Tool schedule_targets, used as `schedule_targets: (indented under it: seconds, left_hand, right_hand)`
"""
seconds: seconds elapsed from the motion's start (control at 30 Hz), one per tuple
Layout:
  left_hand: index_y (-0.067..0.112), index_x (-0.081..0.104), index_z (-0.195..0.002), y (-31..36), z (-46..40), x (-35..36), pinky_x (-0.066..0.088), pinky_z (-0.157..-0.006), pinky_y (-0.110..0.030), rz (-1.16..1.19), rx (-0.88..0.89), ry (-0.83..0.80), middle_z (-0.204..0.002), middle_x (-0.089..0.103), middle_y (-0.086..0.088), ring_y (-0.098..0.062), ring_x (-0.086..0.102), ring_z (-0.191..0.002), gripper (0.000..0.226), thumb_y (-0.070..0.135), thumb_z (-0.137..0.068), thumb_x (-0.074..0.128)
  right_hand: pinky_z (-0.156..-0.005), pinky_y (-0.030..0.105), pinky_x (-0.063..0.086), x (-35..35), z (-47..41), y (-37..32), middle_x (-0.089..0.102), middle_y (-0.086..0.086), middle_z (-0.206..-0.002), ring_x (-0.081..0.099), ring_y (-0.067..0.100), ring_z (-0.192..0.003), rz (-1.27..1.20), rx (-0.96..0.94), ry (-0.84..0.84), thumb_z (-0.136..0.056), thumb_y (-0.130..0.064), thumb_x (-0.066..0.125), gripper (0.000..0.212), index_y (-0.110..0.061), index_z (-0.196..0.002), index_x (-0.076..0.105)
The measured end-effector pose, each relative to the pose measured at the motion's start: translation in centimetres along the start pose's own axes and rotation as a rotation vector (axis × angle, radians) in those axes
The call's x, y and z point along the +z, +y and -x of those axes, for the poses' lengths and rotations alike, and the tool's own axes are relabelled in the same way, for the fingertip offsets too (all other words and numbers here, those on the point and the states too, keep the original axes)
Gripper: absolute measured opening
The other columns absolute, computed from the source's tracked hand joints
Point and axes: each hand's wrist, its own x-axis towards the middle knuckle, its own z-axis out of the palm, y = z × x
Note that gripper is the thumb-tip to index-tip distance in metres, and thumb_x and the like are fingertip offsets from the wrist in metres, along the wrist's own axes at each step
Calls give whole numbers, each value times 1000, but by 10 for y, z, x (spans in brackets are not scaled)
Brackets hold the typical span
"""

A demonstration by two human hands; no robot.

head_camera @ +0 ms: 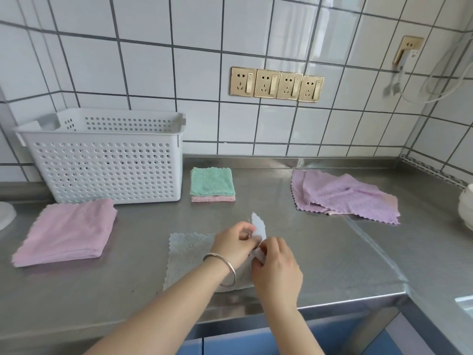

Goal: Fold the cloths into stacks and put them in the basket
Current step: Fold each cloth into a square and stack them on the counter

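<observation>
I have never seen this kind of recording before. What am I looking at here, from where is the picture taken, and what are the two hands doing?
There is no machine here. A person wears a camera on the head, so the single picture looks forward and down at their own two bare hands.

The surface is a steel counter against a tiled wall. The left hand, with a bangle on the wrist, and the right hand both pinch the edge of a pale blue-grey cloth that lies on the counter, lifting one corner.

Around it lie a folded pink cloth on the left, a small folded stack with a green cloth on top and a pink one beneath, and loose purple cloths on the right. A white perforated basket stands at the back left.
</observation>
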Motion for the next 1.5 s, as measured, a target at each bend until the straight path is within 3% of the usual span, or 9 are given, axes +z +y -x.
schedule_targets:
  seconds: [0.1,0.23,0.37,0.5,0.73,0.83,0.93,1.2,1.5]
  left_hand:
    - [30,55,-69,-4,-6,2,54,-85,-37,46,-106,89,-78,68,0,-19,63,-77,11,26,-71,66]
    - [22,55,-81,-9,-8,0,46,-73,-25,88,-212,180,-76,60,6,-19,60,-82,15,19,-74,67]
    - [23,56,-69,-13,-11,-3,41,-71,-24,173,-254,162,-72,58,2,-19,54,-76,15,23,-78,67]
    - [23,56,-68,-15,-14,-8,45,-75,-28,225,-315,195,-84,65,-7,-20,54,-75,16,26,-77,68]
    - [36,52,-60,-14,1,-52,44,-69,-21,-193,43,391,-85,72,-3,-22,64,-82,38,7,-84,53]
    - [28,71,-84,-15,7,-76,39,-68,-19,-244,71,364,-94,71,-2,-26,63,-85,34,5,-90,46]
    - [20,64,-113,-25,12,-87,40,-80,-22,-355,30,317,-117,65,-6,-27,60,-103,29,12,-93,44]
    - [18,43,-135,-60,21,-96,28,-106,-23,-503,-89,117,-144,37,-3,-19,38,-132,52,23,-86,59]
    - [19,39,-138,-80,25,-92,29,-107,-25,-515,-168,95,-146,33,-4,-21,39,-132,58,29,-85,61]
  right_hand:
    - [-35,23,21,4,4,-8,51,-1,-58,50,22,-47,-24,-41,-7,-46,-4,81,34,-13,-60,52]
    - [-36,25,27,13,9,-5,51,-1,-59,49,21,-49,-40,-110,38,-54,-9,81,30,-14,-60,52]
    - [-43,28,34,21,12,1,50,0,-61,45,21,-53,-96,-242,101,-61,-7,62,13,-14,-62,51]
    - [-50,28,37,23,14,3,54,-2,-68,45,19,-61,-142,-333,34,-52,0,73,28,-15,-64,53]
    - [-76,22,50,23,20,-3,64,-2,-114,53,13,-100,-299,-289,-119,-48,5,65,69,-22,-110,51]
    - [-84,30,52,19,19,-8,51,-1,-137,52,20,-120,-271,-199,-278,-67,2,59,67,-17,-130,48]
    - [-92,30,46,20,21,-15,33,-5,-150,38,18,-134,-240,-172,-387,-79,3,46,67,-20,-141,37]
    - [-56,14,53,40,27,-16,67,-1,-118,67,15,-103,-152,-344,-402,-45,10,68,68,-19,-106,69]
    - [-74,26,58,43,25,-11,67,3,-118,66,19,-105,-48,-415,-484,-60,-9,47,54,-16,-107,70]
